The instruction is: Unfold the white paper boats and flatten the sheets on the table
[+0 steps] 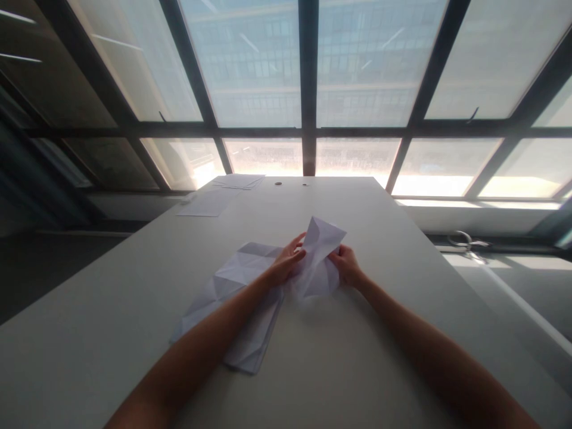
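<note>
A folded sheet of white paper [318, 256] is held up between my two hands over the middle of the table. My left hand [288, 260] grips its left side, thumb toward me and fingers partly behind it. On the right edge, my right hand [347, 263] pinches the paper, its fingertips partly hidden. The sheet has a pointed top and a slanting fold; its lower part is blurred. Under and beside my left forearm lies a stack of creased white paper [250, 268], partly covered by the arm.
The long white table [357, 220] reaches toward large windows. Flat white sheets [208, 202] lie at its far left. A small dark round thing [277, 183] and another small item [305, 185] sit near the far edge. Right of the table, a silvery looped object [467, 243] is by the window sill.
</note>
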`<state>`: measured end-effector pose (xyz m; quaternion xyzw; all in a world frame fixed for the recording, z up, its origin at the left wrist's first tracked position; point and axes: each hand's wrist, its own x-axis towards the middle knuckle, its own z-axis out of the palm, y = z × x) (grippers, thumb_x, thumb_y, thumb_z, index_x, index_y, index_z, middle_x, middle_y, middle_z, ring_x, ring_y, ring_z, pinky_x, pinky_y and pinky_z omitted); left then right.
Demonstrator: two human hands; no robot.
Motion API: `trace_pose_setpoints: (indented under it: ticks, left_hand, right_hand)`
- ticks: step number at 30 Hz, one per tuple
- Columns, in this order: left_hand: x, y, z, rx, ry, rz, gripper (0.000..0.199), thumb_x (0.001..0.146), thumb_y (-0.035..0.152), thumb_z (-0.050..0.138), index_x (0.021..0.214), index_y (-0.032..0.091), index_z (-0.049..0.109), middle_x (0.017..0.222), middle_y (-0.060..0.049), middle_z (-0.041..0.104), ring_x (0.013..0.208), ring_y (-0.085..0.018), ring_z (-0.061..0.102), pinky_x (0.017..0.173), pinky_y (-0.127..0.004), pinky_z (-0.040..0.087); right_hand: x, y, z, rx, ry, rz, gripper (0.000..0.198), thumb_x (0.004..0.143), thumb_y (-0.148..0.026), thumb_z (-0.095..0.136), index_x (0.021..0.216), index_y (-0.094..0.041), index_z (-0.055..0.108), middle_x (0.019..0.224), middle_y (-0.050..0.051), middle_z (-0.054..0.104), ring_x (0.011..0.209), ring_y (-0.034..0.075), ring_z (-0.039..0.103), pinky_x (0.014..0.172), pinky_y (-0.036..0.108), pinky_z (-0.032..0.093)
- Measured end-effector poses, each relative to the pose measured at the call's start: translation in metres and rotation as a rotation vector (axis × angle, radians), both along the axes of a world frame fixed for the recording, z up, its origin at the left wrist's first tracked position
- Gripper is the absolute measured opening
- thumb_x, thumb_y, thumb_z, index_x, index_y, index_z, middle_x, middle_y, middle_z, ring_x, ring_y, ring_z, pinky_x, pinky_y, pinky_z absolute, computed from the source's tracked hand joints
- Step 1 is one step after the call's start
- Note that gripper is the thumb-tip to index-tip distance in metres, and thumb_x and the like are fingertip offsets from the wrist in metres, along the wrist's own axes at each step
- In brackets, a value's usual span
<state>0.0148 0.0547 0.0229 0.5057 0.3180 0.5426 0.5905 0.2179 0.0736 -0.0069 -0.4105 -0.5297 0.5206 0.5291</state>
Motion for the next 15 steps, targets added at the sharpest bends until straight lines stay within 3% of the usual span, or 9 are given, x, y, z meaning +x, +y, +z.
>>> trace_pose_setpoints:
  ticks: [3, 6, 11, 15]
  left_hand:
    - [0.001, 0.001, -0.003, -0.058, 0.048, 0.008, 0.063, 0.067, 0.045, 0.085, 0.120, 0.017, 0.067, 0.096, -0.009, 0.073, 0.069, -0.015, 0.066, 0.058, -0.022, 0.048]
    - [-0.002, 0.006, -0.004, -0.133, 0.025, 0.099, 0.063, 0.068, 0.042, 0.084, 0.124, 0.020, 0.065, 0.080, -0.002, 0.071, 0.054, -0.010, 0.058, 0.047, -0.019, 0.041]
    - [-0.006, 0.011, 0.000, -0.250, -0.078, 0.130, 0.054, 0.072, 0.039, 0.080, 0.121, 0.022, 0.068, 0.095, -0.005, 0.074, 0.073, -0.017, 0.068, 0.060, -0.025, 0.052]
    - [-0.005, 0.005, 0.007, -0.253, -0.033, -0.031, 0.055, 0.079, 0.056, 0.070, 0.120, 0.019, 0.068, 0.098, -0.009, 0.074, 0.071, -0.022, 0.069, 0.061, -0.031, 0.054]
  right_hand:
    - [0.000, 0.002, -0.002, -0.018, -0.002, -0.020, 0.038, 0.066, -0.048, 0.076, 0.081, -0.013, 0.070, 0.077, 0.008, 0.071, 0.061, 0.018, 0.061, 0.054, 0.028, 0.047]
    - [0.002, 0.006, -0.005, -0.051, 0.053, -0.041, 0.042, 0.064, -0.049, 0.078, 0.084, -0.012, 0.071, 0.079, 0.008, 0.072, 0.062, 0.018, 0.061, 0.057, 0.029, 0.049]
    - [0.005, 0.011, -0.009, -0.077, 0.092, -0.035, 0.047, 0.062, -0.051, 0.080, 0.086, -0.012, 0.071, 0.081, 0.008, 0.072, 0.063, 0.018, 0.063, 0.058, 0.029, 0.051]
    - [0.004, 0.011, -0.012, -0.083, 0.116, -0.012, 0.047, 0.061, -0.050, 0.082, 0.087, -0.012, 0.071, 0.080, 0.008, 0.073, 0.061, 0.018, 0.063, 0.057, 0.029, 0.051]
